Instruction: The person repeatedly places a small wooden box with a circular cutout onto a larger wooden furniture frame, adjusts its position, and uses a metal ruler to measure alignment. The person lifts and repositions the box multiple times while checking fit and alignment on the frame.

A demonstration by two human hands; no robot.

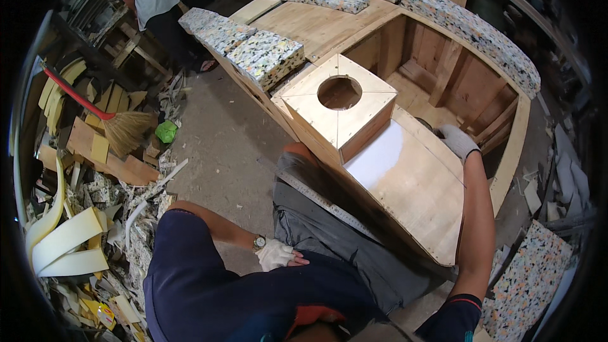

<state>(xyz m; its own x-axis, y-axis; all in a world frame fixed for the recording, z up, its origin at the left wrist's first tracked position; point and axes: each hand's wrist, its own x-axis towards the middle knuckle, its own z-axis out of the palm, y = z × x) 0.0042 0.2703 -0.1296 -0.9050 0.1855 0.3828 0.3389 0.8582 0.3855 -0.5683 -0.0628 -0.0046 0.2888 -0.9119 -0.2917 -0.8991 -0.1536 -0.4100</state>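
Note:
My right hand (457,140), in a pale knit glove, is at the inner edge of a plywood panel (421,187) on a large wooden frame (518,152). Its fingers curl beside a dark curved object (429,128), mostly hidden, that I cannot make out. My left hand (278,256), in a fingertip-less white glove, lies against my dark clothing with its fingers stretched out. A plywood box (304,102) with a round hole in its top stands on the frame beside the panel. A white patch (379,155) covers the panel's end next to the box.
Speckled foam blocks (266,57) line the frame's far and side edges. A speckled foam slab (529,278) lies at lower right. Foam offcuts (69,247) and a red-handled broom (126,130) are at left. Grey cloth (310,228) hangs by the frame. A person (152,0) stands at far left.

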